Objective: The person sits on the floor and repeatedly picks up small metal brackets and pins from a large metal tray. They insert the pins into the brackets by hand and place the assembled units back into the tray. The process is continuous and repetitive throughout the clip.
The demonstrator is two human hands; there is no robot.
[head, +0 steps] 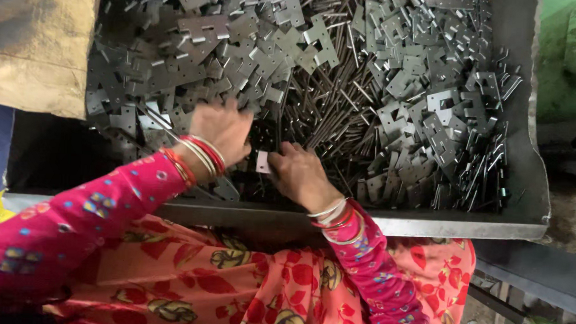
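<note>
Your left hand (221, 132) lies spread on dull grey notched hinge plates (426, 116); your right hand (298, 172) pinches one small flat plate (263, 161) beside thin steel pins (342, 106) in the metal tray (527, 166).

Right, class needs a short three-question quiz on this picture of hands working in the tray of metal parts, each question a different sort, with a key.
1. True or false: both hands reach into the metal tray.
2. Which lie mixed with the flat plates? A) thin rods B) screws C) springs
3. What does the right hand pinch in its fingers?

Key:
1. True; the left hand rests on the pile too.
2. A, thin rods.
3. A small pale plate.
</note>
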